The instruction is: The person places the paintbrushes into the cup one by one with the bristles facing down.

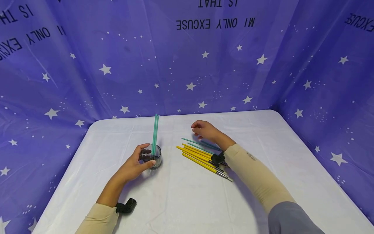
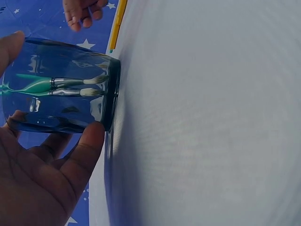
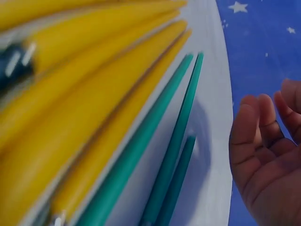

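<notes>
My left hand grips a clear, dark-tinted glass tumbler on the left half of the table, thumb on the near side and fingers round the far side. Two teal paintbrushes stand in it. In the left wrist view their pale bristles point at the tumbler's base. My right hand hovers empty, fingers loosely bent, beyond a fanned pile on the table. The pile has several yellow paintbrushes and, nearest that hand, several teal paintbrushes. The right wrist and its camera partly hide their bristle ends.
A white cloth covers the table. Behind it and along both sides hangs a purple curtain with white stars and black lettering. Black wrist cameras sit on both wrists, the left one sticking out over the cloth.
</notes>
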Motion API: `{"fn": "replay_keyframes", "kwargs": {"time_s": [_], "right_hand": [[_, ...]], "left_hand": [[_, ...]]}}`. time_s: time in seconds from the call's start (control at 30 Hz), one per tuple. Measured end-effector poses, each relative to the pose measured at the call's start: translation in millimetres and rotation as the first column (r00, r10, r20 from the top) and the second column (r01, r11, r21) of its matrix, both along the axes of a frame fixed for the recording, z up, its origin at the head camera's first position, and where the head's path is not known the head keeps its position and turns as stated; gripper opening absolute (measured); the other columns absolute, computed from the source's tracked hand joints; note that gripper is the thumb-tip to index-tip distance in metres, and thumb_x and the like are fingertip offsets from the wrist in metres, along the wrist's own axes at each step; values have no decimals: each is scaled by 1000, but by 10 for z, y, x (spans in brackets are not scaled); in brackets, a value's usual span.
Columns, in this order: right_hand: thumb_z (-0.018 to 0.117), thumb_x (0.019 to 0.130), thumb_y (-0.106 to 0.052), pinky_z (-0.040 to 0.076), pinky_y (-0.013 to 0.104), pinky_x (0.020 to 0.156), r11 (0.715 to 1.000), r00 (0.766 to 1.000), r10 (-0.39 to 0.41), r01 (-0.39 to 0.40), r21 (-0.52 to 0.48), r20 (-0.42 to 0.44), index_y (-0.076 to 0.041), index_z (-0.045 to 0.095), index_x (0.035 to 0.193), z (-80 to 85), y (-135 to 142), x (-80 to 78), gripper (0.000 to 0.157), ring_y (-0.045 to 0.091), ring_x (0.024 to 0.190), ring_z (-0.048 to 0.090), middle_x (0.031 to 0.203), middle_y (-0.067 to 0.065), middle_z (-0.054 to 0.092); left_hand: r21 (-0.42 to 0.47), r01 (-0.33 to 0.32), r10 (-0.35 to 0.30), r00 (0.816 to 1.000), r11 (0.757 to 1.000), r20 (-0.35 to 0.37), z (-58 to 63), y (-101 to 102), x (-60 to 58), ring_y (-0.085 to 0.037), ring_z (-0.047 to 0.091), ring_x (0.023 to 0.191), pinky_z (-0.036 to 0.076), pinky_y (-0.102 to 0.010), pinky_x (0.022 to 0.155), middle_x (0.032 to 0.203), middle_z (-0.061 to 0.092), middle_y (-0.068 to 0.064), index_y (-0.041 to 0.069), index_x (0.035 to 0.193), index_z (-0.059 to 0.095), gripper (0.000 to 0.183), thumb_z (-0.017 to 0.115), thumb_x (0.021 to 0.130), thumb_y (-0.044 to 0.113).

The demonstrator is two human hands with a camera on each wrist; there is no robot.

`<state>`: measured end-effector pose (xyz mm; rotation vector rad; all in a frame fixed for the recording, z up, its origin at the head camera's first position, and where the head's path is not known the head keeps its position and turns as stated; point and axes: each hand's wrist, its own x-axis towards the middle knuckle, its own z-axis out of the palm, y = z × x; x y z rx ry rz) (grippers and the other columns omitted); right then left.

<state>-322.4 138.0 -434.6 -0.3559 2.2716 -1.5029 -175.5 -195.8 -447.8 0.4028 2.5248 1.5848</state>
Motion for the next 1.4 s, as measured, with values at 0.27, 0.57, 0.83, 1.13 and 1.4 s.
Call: {"fn": "replay_keyframes", "kwargs": {"time_s": [0.27,0.57,0.83,1.13,1.4], "right_hand": [[52,104,-15,50,44,79,981,994,98,-86,175,-58,3,55,123,27,285,70,26,32,92,56,106,19,58],[56,100,-10,46,33,69,918,973,200,-145,370,-116,-1,59,116,9,506,114,19,24,79,55,96,10,61],[62,97,-11,46,40,87,839,950,288,-190,510,-120,-5,62,115,18,528,129,19,23,96,56,109,9,63],[64,96,-11,45,40,84,801,946,312,-211,560,-89,-6,62,110,39,454,140,15,23,93,54,106,8,62],[65,95,-11,43,36,78,793,943,328,-244,558,-55,-6,61,109,15,447,99,15,22,86,49,98,8,57]], "left_hand": [[-13,-1,1,1000,1000,-6,-30,-5,-29,-36,53,120,34,-56,101,136,51,-20,10,152,26,79,74,91,24],[-14,-3,3,1000,1000,-5,-14,-6,-19,-36,52,120,34,-57,102,136,51,-21,9,152,26,79,74,90,24],[-17,6,-6,1000,1000,-4,-13,-10,-14,-37,52,122,34,-57,102,137,51,-21,9,151,26,77,73,92,23],[8,4,-5,1000,1000,6,9,3,5,-38,51,123,33,-58,103,138,50,-22,10,151,26,77,73,92,21],[20,6,-6,1000,1000,8,27,3,7,-38,51,123,31,-58,104,138,49,-23,9,151,25,77,73,92,19]]}}
